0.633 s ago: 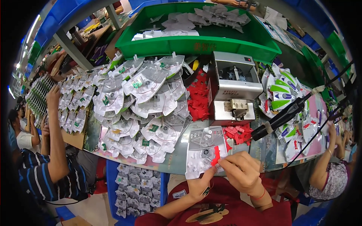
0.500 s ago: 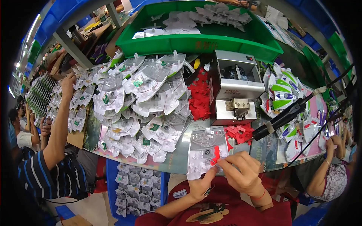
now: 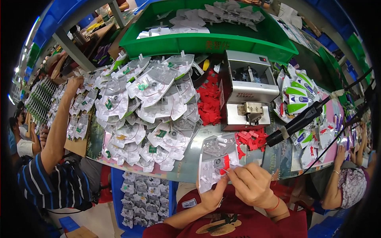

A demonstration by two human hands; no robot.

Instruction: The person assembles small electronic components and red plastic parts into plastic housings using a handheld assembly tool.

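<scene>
My left hand [image 3: 213,197] grips the lower edge of a white plastic housing [image 3: 207,168] with a clear upper part, held tilted at the table's front edge. Across the housing's middle lies a red strip [image 3: 226,162], close to a round part. My right hand [image 3: 253,185] is closed in a pinch at the housing's right side, its fingertips by the strip's lower end. What sits between those fingertips is too small to make out. Loose red pieces [image 3: 252,139] lie just beyond the housing.
Stacked white housings [image 3: 158,91] with green circuit boards fill the left. A metal machine [image 3: 250,91] stands ahead, beside a red heap [image 3: 209,101]. Behind is a green bin [image 3: 210,41]; a black rod-shaped tool [image 3: 295,125] juts in from the right. Co-workers sit on both sides.
The housing has tipped, its clear end swinging up and more of its side showing. The red strip lies flatter on it. My right fingers stay close beside the strip.
</scene>
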